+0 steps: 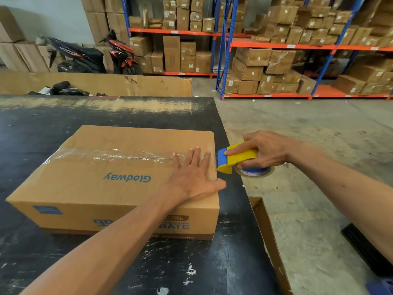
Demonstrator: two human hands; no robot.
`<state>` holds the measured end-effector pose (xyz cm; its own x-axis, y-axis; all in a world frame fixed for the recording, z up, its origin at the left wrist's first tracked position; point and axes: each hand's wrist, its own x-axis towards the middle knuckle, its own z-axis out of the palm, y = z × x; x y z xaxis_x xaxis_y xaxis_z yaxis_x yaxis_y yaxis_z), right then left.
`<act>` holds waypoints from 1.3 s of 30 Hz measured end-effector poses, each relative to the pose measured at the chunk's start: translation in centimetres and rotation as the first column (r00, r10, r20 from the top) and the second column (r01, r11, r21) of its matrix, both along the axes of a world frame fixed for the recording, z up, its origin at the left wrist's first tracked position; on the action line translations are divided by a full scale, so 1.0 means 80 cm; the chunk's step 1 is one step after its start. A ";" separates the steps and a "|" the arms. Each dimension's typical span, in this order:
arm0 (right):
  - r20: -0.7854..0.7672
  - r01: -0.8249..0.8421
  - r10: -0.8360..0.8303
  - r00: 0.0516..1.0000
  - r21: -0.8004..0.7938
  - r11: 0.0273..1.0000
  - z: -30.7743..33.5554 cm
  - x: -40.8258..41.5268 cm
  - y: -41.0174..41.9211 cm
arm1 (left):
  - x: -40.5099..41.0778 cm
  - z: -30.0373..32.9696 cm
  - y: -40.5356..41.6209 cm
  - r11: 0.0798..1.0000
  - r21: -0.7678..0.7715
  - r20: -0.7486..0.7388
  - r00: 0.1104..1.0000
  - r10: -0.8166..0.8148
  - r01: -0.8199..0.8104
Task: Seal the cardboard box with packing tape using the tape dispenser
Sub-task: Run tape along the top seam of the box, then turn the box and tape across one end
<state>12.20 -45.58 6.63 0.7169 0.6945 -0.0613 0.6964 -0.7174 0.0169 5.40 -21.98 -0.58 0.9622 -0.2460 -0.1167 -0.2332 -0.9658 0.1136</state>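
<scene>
While the left hand (192,176) is lying flat, fingers spread, on the Glodway cardboard box (119,179) sitting on the black worktable (42,124), the right hand (263,151) is gripping the yellow-and-blue tape dispenser (236,159) at the box's right edge. Clear packing tape (110,154) is running along the top seam. Judging by this, pressing the tape end down the side before cutting would be helping it bond.

Both forearms are bare and reach forward. The left hand (192,173) lies flat, palm down, fingers spread and pointing away, thumb hooked over the near right edge. The right hand (264,151) is curled closed in a grip, index finger stretched straight forward, wrist roughly level, arm coming in from the right.
</scene>
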 end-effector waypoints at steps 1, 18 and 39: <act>0.035 -0.022 0.025 0.999 -0.090 0.996 0.001 -0.003 0.009 | 0.000 0.000 -0.001 1.000 -0.004 0.000 1.000 0.001 -0.001; 0.075 0.200 -0.188 0.979 -0.241 0.950 -0.018 -0.021 0.024 | 0.042 0.003 -0.063 0.955 -0.056 -0.080 0.954 0.288 -0.293; -0.537 0.403 0.019 0.843 0.655 0.640 0.040 -0.087 0.195 | -0.045 0.003 0.176 1.000 0.004 0.057 0.998 -0.012 0.012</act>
